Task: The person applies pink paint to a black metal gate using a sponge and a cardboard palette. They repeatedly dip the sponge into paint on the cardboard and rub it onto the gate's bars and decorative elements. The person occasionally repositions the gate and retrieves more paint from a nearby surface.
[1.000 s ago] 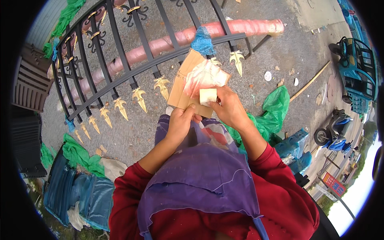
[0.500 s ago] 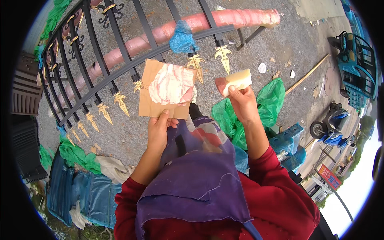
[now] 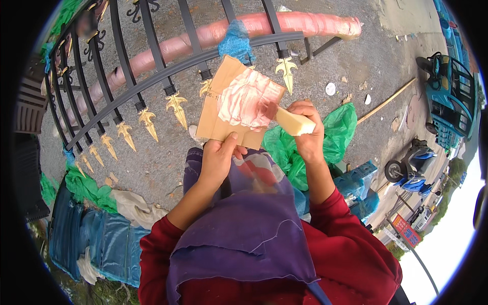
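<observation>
Far and left, the black iron fence panel with gold spear tips (image 3: pixel 152 96) blocks the way, and the pink wrapped roll (image 3: pixel 284 25) lies beyond it. Bare grey gravel ground (image 3: pixel 157 162) lies open near left below the tips. To the right, crumpled green plastic sheeting (image 3: pixel 340 127) crowds the space.

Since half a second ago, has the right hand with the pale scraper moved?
Yes. The right hand brought the scraper left, onto the putty-smeared cardboard, away from the green bag.

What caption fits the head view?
Left hand holds putty-smeared cardboard; right hand presses a scraper into it.
</observation>
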Action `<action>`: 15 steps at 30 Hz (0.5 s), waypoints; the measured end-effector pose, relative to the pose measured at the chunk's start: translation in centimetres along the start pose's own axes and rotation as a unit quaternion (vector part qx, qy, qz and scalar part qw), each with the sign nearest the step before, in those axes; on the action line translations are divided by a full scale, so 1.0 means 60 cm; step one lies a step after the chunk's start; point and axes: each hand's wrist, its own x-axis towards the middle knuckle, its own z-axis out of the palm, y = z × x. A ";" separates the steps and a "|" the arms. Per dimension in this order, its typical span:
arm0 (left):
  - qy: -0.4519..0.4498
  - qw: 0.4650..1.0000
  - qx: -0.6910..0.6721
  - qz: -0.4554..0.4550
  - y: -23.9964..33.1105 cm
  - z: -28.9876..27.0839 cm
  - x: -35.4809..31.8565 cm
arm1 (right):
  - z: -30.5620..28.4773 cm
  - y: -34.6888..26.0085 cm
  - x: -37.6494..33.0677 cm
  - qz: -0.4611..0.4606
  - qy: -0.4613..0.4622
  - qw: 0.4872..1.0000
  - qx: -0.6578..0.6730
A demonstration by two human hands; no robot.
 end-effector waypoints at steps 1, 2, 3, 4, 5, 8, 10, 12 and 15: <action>-0.004 1.000 0.002 0.002 0.002 -0.001 -0.001 | 0.001 -0.007 -0.001 -0.066 -0.038 0.991 -0.108; -0.004 1.000 -0.003 0.005 0.002 0.000 -0.001 | 0.003 -0.009 -0.002 -0.112 -0.040 0.983 -0.143; -0.005 1.000 -0.003 0.010 0.004 -0.001 -0.001 | 0.007 -0.016 0.000 -0.157 -0.029 0.966 -0.203; -0.006 1.000 -0.002 0.015 0.007 -0.001 0.000 | 0.011 -0.022 0.000 -0.172 -0.023 0.962 -0.212; -0.006 1.000 -0.003 0.020 0.008 -0.001 -0.001 | 0.012 -0.027 -0.001 -0.186 -0.018 0.957 -0.220; -0.002 1.000 -0.003 0.028 0.008 0.001 -0.003 | 0.006 -0.033 0.000 -0.223 -0.032 0.942 -0.250; -0.005 1.000 0.010 0.023 0.006 0.000 -0.004 | 0.003 -0.038 0.001 -0.220 -0.040 0.938 -0.264; -0.007 1.000 0.017 0.019 0.005 0.000 -0.004 | 0.000 -0.037 -0.001 -0.208 -0.044 0.940 -0.266; -0.009 1.000 0.018 0.015 0.006 0.004 -0.004 | 0.001 -0.034 -0.004 -0.173 -0.045 0.952 -0.247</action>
